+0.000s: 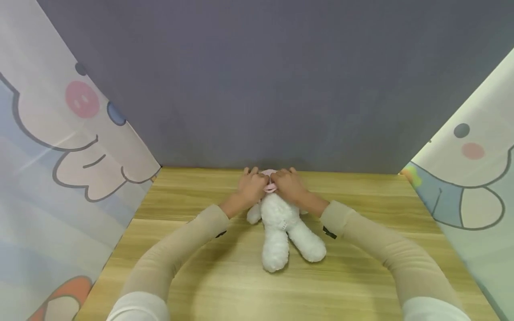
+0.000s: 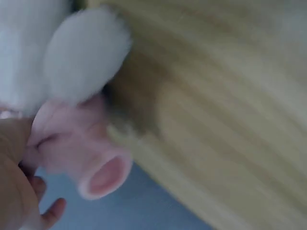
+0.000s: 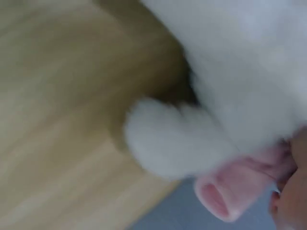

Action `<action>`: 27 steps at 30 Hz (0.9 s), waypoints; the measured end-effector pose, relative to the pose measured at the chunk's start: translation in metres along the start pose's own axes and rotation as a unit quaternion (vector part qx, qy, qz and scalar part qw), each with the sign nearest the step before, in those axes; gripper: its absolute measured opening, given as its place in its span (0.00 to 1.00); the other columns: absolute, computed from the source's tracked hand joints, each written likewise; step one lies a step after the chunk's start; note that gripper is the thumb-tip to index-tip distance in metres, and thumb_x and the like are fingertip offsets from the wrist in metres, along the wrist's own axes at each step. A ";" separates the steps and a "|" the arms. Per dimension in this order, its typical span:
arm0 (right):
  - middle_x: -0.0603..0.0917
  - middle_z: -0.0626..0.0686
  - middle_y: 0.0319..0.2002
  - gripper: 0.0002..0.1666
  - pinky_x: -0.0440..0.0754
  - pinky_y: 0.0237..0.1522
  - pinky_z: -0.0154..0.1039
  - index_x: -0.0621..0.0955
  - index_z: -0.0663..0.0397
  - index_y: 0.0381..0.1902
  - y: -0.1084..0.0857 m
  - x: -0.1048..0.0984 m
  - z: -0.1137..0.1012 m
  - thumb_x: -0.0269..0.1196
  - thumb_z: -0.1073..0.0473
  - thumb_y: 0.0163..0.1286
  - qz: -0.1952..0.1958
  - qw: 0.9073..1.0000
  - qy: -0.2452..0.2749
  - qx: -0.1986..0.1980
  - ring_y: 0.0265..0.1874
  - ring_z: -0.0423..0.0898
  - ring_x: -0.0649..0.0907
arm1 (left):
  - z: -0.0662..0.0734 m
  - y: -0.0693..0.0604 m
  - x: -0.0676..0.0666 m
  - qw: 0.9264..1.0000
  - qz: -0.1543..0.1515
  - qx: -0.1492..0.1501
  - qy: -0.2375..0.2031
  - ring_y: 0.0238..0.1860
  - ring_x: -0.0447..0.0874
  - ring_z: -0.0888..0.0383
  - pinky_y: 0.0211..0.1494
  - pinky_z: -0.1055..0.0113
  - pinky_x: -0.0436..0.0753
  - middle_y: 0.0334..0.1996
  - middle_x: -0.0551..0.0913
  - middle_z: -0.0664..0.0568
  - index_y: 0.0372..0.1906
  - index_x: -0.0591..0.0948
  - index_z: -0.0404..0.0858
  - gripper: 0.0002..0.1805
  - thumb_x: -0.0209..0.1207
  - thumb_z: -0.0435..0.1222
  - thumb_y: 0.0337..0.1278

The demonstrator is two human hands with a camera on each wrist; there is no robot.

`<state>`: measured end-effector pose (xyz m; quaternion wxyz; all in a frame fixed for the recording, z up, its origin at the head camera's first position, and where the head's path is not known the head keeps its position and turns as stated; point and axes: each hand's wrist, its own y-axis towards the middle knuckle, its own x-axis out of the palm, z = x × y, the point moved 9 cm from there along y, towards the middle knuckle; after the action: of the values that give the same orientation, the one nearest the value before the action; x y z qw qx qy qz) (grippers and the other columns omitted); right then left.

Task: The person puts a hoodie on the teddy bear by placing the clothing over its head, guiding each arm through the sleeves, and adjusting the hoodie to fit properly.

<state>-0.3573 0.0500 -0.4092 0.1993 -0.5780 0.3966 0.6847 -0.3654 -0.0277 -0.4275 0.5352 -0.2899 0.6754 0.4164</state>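
Note:
A white plush toy [image 1: 277,214] lies on the wooden table, its legs toward the front edge. At its upper end both hands grip a pink cloth garment [image 1: 270,187]: the left hand [image 1: 252,186] on one side, the right hand [image 1: 290,185] on the other. In the left wrist view, the left hand [image 2: 14,177] pinches the pink cloth [image 2: 72,134], whose sleeve opening faces outward beside a white paw [image 2: 86,55]. The right wrist view shows the right hand [image 3: 293,187] holding the cloth near another sleeve opening [image 3: 216,199], below a white limb [image 3: 168,139]. The toy's head is hidden.
The wooden table [image 1: 361,276] ends at a dark grey panel [image 1: 273,89] just beyond the hands. Printed cartoon curtains hang at the left [image 1: 36,187] and right [image 1: 474,200].

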 end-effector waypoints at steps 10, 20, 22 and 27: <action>0.86 0.53 0.43 0.15 0.78 0.41 0.53 0.85 0.52 0.44 -0.004 0.001 0.009 0.75 0.55 0.62 0.006 0.998 0.066 0.018 0.40 0.55 0.79 | -0.017 -0.009 0.006 0.993 -0.026 -0.016 -0.115 0.54 0.70 0.46 0.53 0.44 0.73 0.51 0.80 0.50 0.55 0.77 0.43 0.24 0.72 0.41 0.54; 0.80 0.52 0.61 0.30 0.67 0.59 0.68 0.77 0.50 0.57 0.017 0.001 0.024 0.76 0.52 0.61 -0.167 0.970 0.134 0.116 0.58 0.60 0.74 | -0.034 0.010 0.017 0.967 -0.123 -0.034 -0.219 0.58 0.66 0.44 0.55 0.39 0.73 0.63 0.77 0.48 0.66 0.74 0.40 0.34 0.72 0.42 0.55; 0.82 0.52 0.57 0.33 0.68 0.57 0.63 0.76 0.52 0.58 0.019 0.002 0.025 0.78 0.53 0.58 -0.160 0.971 0.128 0.123 0.55 0.58 0.75 | -0.031 0.014 0.015 0.969 -0.118 -0.027 -0.215 0.56 0.67 0.46 0.56 0.40 0.73 0.58 0.80 0.48 0.63 0.76 0.38 0.32 0.73 0.40 0.53; 0.87 0.51 0.46 0.22 0.71 0.47 0.54 0.82 0.51 0.49 0.013 0.007 0.018 0.77 0.54 0.59 -0.102 0.989 0.066 0.086 0.46 0.54 0.81 | -0.018 0.013 0.011 0.987 -0.085 -0.016 -0.135 0.52 0.75 0.49 0.58 0.46 0.73 0.50 0.86 0.53 0.53 0.83 0.44 0.26 0.77 0.46 0.48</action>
<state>-0.3802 0.0544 -0.4113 0.2904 -0.6400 0.4052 0.5847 -0.3880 -0.0369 -0.4335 0.6504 -0.2961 0.5629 0.4152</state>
